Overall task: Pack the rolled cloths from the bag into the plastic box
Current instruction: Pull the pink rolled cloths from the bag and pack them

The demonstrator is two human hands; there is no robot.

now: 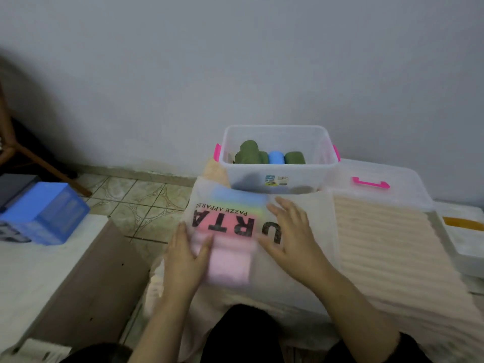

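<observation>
A single head-worn wide-angle view looks forward and steeply down from the person's own position, close over both forearms, facing a pale wall (262,61) just beyond, with tiled floor (136,203) at left.

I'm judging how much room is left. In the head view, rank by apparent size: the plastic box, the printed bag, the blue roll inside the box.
1. Printed bag, though it lies nearer the camera, so unsure against the box.
2. Plastic box.
3. Blue roll, clearly smallest.
</observation>
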